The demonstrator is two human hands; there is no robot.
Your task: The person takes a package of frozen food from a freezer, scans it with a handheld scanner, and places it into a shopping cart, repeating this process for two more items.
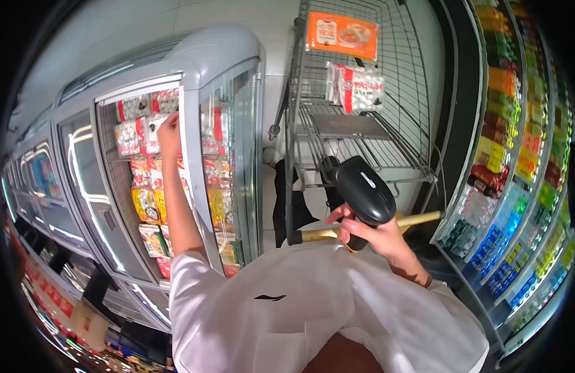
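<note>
My left hand [169, 135] reaches into the open section of a chest freezer [224, 55], right over the white-and-red bags of round white frozen food [131, 137]. Its fingers are bent and mostly hidden from this angle. Below it in the freezer lie yellow packets [146, 206] and green-and-white packets [152, 240]. A black handheld barcode scanner [365, 190] is gripped in my right hand [383, 241], close over the yellow cart handle [319, 235]. Inside the wire shopping cart [402, 93] are an orange packet [342, 35] and white-and-red bags [355, 88] like those in the freezer.
The freezer's white frame edge [187, 161] runs beside my left forearm. More freezer units with glass lids [88, 180] continue on the left. Shelves of colourful packaged goods [492, 155] line the right side, past the cart. Grey floor tiles [273, 37] show between freezer and cart.
</note>
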